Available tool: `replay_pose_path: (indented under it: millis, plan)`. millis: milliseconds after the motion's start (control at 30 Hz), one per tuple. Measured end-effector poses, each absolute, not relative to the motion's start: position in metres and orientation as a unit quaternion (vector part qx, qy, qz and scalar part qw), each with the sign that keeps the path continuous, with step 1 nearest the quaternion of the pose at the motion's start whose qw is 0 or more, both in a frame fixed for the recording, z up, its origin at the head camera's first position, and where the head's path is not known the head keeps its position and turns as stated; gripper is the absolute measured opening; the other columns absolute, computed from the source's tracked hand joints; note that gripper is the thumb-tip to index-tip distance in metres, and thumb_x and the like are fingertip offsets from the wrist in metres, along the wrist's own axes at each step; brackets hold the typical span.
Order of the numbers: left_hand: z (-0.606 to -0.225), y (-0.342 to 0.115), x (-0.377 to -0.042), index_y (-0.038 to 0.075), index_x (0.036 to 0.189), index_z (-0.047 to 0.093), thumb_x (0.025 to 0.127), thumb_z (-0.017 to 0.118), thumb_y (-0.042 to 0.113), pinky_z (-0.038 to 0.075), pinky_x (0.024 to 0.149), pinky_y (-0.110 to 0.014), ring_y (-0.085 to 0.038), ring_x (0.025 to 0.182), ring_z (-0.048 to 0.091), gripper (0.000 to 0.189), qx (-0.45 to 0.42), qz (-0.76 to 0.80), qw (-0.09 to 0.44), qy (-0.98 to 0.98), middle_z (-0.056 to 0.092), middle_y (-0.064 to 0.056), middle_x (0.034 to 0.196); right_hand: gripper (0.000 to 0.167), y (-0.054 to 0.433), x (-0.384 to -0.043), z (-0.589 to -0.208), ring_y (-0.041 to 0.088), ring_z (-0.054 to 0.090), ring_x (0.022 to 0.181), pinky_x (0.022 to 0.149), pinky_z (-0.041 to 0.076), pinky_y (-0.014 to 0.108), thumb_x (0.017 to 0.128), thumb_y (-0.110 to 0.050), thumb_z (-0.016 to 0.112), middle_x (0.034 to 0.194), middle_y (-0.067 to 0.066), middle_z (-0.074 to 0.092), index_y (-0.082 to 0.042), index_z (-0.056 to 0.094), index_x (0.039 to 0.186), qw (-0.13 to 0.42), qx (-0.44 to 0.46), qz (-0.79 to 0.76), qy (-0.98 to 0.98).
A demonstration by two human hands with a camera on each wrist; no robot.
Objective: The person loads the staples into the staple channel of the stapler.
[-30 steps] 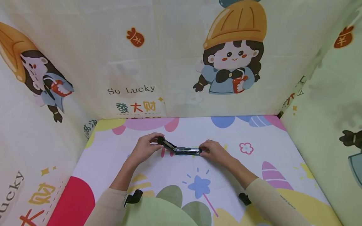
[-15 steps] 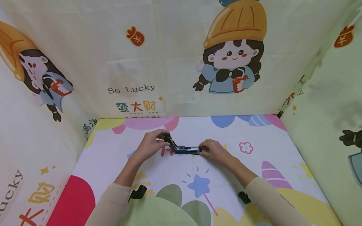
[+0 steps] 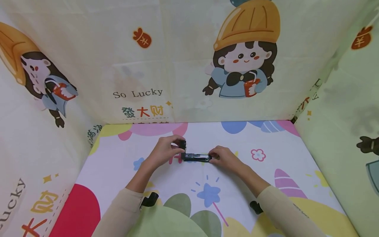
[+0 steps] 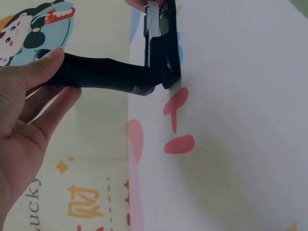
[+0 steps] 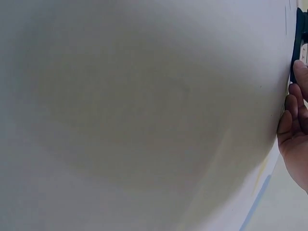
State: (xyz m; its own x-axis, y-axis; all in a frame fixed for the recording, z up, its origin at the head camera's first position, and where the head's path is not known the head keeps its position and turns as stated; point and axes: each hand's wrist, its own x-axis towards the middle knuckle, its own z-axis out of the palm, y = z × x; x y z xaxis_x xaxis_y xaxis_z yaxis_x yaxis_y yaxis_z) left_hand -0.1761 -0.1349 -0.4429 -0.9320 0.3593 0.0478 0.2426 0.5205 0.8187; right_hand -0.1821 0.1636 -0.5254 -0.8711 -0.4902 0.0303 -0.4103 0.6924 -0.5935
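Observation:
A black stapler (image 3: pixel 196 158) is folded wide apart on the table, its metal staple channel lying along the base. Its top arm (image 4: pixel 103 72) stands up roughly at a right angle to the base. My left hand (image 3: pixel 164 152) pinches the free end of that raised arm between thumb and fingers, as the left wrist view also shows. At the base's far right end, my right hand (image 3: pixel 223 158) pinches the tip with thumb and fingers. Only the edge of the right wrist view catches the right hand (image 5: pixel 294 127) and a bit of the stapler.
The table is covered by a white cloth (image 3: pixel 237 184) with colourful printed shapes. Cream cartoon-printed cloth walls (image 3: pixel 183 65) close in the back and both sides. Black wrist mounts (image 3: pixel 150 199) sit at both sleeves.
My left hand has moved right and slightly up, swinging the stapler's top arm from a low slant to upright. The right hand and the base have stayed in place.

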Motion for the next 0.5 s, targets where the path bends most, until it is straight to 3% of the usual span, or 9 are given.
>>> replay_pose_path:
  millis: [167, 500]
  plan:
    - [-0.442, -0.124, -0.177, 0.009, 0.120, 0.072, 0.086, 0.083, 0.006, 0.062, 0.084, -0.035, -0.029, 0.104, 0.074, 0.037, 0.186, 0.456, 0.059, 0.868, 0.073, -0.009, 0.117, 0.028, 0.163, -0.182, -0.525, 0.014, 0.068, 0.093, 0.085, 0.058, 0.034, 0.088, -0.014, 0.082, 0.101, 0.003, 0.070, -0.003, 0.074, 0.113, 0.066, -0.245, -0.308, 0.917]
    - [-0.444, -0.105, -0.183, 0.011, 0.115, 0.074, 0.085, 0.085, 0.011, 0.061, 0.090, -0.038, -0.020, 0.100, 0.072, 0.032, 0.220, 0.422, 0.052, 0.878, 0.076, -0.002, 0.106, 0.028, 0.163, -0.182, -0.525, 0.012, 0.066, 0.092, 0.086, 0.057, 0.035, 0.088, -0.015, 0.083, 0.100, 0.001, 0.070, -0.005, 0.075, 0.113, 0.071, -0.227, -0.319, 0.917]
